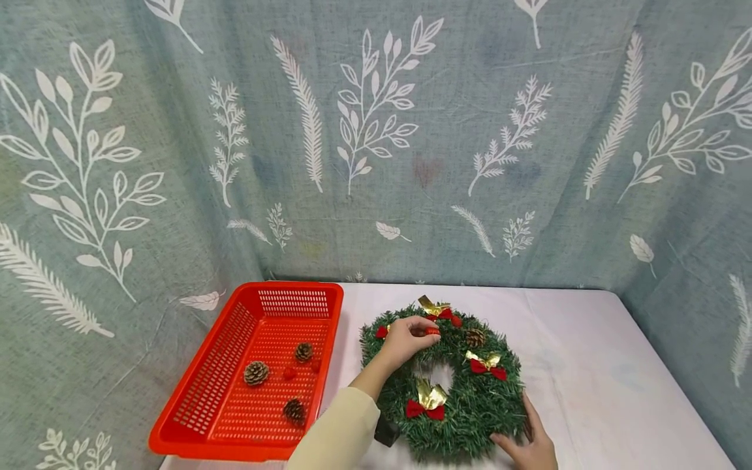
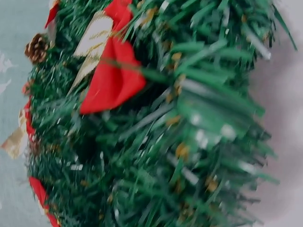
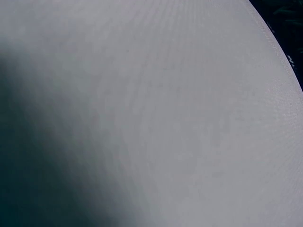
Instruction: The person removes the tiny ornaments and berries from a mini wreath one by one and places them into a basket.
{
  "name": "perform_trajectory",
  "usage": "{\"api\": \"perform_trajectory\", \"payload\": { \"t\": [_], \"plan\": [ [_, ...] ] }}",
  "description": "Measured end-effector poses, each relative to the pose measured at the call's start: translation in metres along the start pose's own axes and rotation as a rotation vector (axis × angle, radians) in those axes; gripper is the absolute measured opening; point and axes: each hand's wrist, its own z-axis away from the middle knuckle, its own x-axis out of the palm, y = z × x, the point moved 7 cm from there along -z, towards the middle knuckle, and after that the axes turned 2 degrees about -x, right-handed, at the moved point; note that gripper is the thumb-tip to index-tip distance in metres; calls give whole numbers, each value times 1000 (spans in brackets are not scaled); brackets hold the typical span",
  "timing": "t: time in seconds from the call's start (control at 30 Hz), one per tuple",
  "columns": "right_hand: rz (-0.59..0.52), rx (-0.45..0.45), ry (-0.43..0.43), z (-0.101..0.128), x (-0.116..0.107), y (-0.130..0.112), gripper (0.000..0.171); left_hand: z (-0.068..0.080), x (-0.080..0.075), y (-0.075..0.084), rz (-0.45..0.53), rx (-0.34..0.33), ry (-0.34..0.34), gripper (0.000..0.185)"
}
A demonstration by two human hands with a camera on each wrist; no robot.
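Observation:
A green Christmas wreath [image 1: 470,411] lies on the white table, bearing red-and-gold bows [image 1: 427,406], a pinecone [image 1: 475,337] and a small red ornament [image 1: 456,321]. Over its upper left part, my left hand [image 1: 405,339] pinches a small red ornament [image 1: 432,331] between thumb and fingers. My right hand [image 1: 533,438] holds the wreath's lower right edge, thumb toward the front and fingers along the outer side. The left wrist view shows the wreath's greenery close up, with a red bow [image 2: 116,78]; no hand appears there. Only pale cloth fills most of the right wrist view.
Left of the wreath stands a red plastic basket [image 1: 205,365] with several pinecones [image 1: 256,373] and small red ornaments [image 1: 290,373] in it. A leaf-patterned curtain [image 1: 376,163] hangs behind and at both sides of the table [image 1: 599,378].

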Motion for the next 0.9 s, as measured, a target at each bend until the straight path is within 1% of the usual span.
{"api": "perform_trajectory", "payload": {
  "t": [0.13, 0.33, 0.43, 0.53, 0.7, 0.9],
  "plan": [
    [6, -22, 2, -3, 2, -1, 116, -1, -16, -1, 11, -7, 31, 25],
    [-2, -39, 6, -2, 3, -3, 114, 3, -45, -1, 16, -44, 137, 27],
    [-6, -33, 5, 0, 3, -3, 113, 2, -58, -1, 21, -41, 181, 26],
    [-9, -27, -2, 0, 2, -3, 113, 2, -71, -1, 36, -35, 211, 26],
    [-1, -24, -11, 1, 1, -4, 114, 3, -91, -2, 34, -35, 243, 25],
    [0, -31, -12, 2, -1, -4, 113, 6, -109, -6, 35, -41, 244, 25]
  ]
}}
